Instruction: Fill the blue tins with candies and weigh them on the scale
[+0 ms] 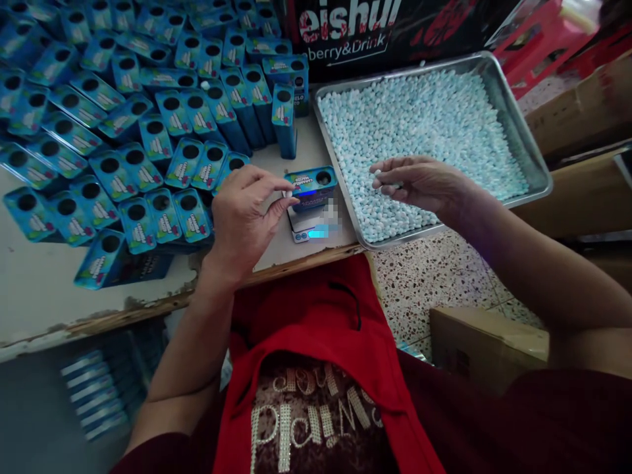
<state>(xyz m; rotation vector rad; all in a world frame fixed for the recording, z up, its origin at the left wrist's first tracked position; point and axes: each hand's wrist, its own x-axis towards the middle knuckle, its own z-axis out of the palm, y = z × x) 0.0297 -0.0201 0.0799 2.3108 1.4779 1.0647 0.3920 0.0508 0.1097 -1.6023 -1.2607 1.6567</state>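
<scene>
Between the thumb and index finger of my left hand is a small white candy, at the left end of a blue tin. This tin stands on a small scale with a lit display, and its round hole faces up. My right hand is over the metal tray of pale blue and white candies. Its fingers are pinched around a few candies.
Many open blue tins crowd the table at the left. A black printed box stands behind the tray. Red plastic stools and cardboard boxes are at the right, another box on the speckled floor.
</scene>
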